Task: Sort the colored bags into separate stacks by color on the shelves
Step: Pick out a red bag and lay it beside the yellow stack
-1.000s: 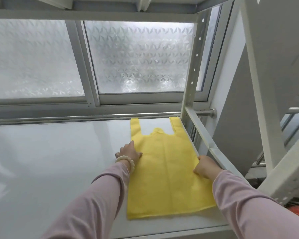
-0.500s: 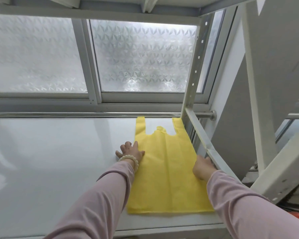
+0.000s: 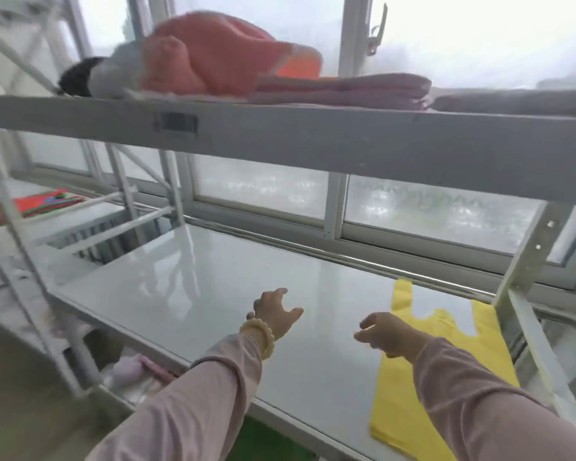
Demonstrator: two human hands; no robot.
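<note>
A frosted window backs a white metal rack. Its glossy white middle shelf fills the centre, under a grey upper shelf. On that upper shelf, at 11 o'clock, slumps a blurred heap of orange-pink bags, with a folded mauve stack just beside it at 1 o'clock. The flat yellow vest-style fabric bag lies at the middle shelf's 4 o'clock end. Flat red-orange bags sit on a neighbouring rack at 9 o'clock. The left hand, above a pale bead bracelet, and the right hand, at the yellow bag's 9 o'clock edge, both have loosely spread fingers and hold nothing.
</note>
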